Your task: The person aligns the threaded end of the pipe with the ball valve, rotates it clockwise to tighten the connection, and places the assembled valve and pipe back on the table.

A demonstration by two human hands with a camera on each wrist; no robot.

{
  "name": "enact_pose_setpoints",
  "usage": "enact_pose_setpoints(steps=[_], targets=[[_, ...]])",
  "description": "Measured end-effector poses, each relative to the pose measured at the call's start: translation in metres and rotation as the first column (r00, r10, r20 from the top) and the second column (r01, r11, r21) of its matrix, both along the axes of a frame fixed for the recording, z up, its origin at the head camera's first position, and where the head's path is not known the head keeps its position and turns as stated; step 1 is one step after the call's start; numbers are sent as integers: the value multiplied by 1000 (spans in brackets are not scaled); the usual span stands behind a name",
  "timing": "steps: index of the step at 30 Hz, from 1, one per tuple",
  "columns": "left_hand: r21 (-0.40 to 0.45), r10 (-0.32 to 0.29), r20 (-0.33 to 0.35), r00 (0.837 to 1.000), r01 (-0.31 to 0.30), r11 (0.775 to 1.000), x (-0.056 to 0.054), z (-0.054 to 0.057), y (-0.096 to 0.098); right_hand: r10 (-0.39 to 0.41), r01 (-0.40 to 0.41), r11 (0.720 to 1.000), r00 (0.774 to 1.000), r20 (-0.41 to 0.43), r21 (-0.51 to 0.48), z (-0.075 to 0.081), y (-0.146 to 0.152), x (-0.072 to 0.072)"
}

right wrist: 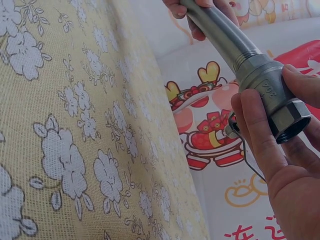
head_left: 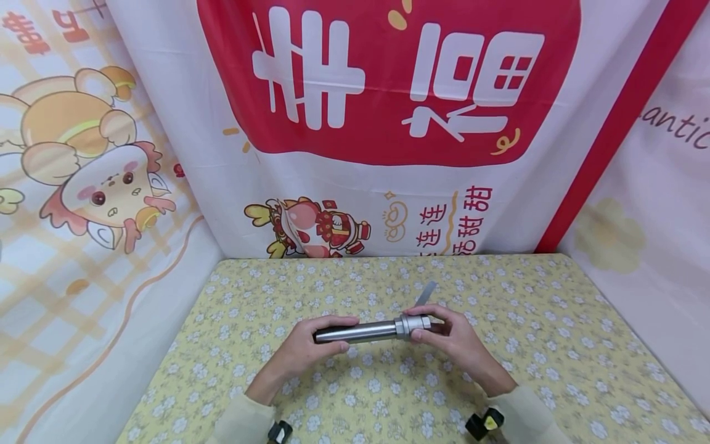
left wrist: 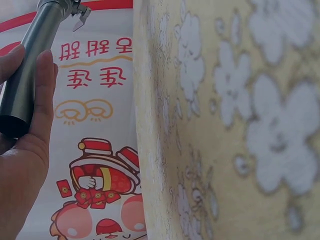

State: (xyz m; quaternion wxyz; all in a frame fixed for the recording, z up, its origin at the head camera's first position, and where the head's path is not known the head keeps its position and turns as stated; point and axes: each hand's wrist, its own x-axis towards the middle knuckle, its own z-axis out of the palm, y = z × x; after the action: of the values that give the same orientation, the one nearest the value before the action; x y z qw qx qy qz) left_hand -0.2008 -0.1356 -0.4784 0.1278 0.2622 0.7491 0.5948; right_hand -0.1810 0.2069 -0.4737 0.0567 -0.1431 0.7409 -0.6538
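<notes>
A smooth steel pipe [head_left: 366, 331] lies nearly level above the table, its right end joined to a steel ball valve [head_left: 413, 325]. My left hand [head_left: 302, 346] grips the pipe's free end between thumb and fingers; the left wrist view shows the pipe's [left wrist: 35, 65] dark end near the palm. Around the valve my right hand [head_left: 459, 340] curls its thumb and fingers. In the right wrist view, thread shows where the pipe enters the valve [right wrist: 267, 85], whose hexagonal outer end is open. A flat lever handle [head_left: 426, 293] sticks up and away behind the valve.
Beneath both hands is a table with a yellow floral cloth [head_left: 266, 382]. A printed white and red curtain [head_left: 333, 172] hangs at its far edge, with printed fabric walls on the left [head_left: 111, 296] and right [head_left: 638, 246].
</notes>
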Motion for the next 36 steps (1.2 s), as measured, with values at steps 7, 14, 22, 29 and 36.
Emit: enact_pose_setpoints(steps=[7,14,22,29,36], targets=[[51,-36,-2,999,36,998,0,1,0,4,-4,1000,1000,2,-7,0,0,0],[88,-60,-22,998,62,994,0,1,1,1,-1,1000,1000,2,2,1,-1,0],[71,-47,-36,998,50,996,0,1,0,-2,1,1000,1000,15,9,0,-1,1],[65,-43,-62,997,47,997,1,2,1,-6,5,1000,1000,30,6,1,-1,1],[68,-39,-75,996,44,997,1,3,1,-10,9,1000,999,32,5,2,-2,1]])
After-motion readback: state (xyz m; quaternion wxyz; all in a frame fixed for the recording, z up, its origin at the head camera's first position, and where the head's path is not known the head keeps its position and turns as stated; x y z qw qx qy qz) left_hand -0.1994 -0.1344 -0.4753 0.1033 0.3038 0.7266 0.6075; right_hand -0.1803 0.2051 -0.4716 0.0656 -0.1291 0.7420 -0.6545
